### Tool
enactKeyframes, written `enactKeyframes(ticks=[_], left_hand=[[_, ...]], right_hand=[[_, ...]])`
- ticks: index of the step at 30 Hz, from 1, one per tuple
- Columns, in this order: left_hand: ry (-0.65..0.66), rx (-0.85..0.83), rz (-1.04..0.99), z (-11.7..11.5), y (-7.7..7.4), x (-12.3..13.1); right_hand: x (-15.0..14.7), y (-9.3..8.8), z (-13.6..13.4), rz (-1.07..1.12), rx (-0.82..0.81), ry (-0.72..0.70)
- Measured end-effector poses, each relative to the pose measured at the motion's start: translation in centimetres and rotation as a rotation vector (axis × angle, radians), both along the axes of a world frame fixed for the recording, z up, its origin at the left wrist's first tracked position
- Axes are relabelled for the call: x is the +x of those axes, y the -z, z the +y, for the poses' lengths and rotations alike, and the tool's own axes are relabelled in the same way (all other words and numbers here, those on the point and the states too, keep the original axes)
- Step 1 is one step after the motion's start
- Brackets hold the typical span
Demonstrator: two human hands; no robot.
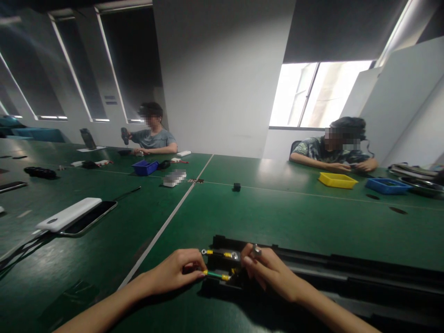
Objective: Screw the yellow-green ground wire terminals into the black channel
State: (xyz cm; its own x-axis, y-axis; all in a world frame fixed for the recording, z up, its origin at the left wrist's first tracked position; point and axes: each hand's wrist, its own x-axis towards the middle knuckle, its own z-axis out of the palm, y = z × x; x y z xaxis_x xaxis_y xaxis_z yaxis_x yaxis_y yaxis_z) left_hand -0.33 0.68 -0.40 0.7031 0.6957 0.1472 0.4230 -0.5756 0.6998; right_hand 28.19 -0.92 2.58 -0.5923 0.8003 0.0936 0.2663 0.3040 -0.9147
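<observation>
My left hand (183, 268) pinches the yellow-sleeved left end of a short green wire (217, 275). The wire's other yellow end (225, 278) lies inside the end of a long black housing (301, 259). Just above it runs a short black wire (218, 254) with yellow sleeves and a ring terminal (204, 252) at its left tip. My right hand (268, 268) is closed over the housing, right of both wires; its fingertips hide what they grip. A shiny metal piece (256, 250) shows on its fingers, perhaps a ring; I cannot tell.
Across the green table (194, 222) sit two people. A white power bank (71, 214) and a phone (90, 219) with cables lie at left. Farther off are a blue tray (144, 168), a small black block (237, 187), a yellow tray (337, 181) and another blue tray (387, 186).
</observation>
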Motion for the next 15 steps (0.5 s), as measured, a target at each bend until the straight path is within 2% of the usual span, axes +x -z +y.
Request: enactKeyframes(ticks=[15], left_hand=[[0.013, 0.004, -0.001, 0.04, -0.02, 0.00]], right_hand=[[0.06, 0.20, 0.08, 0.001, -0.007, -0.013]])
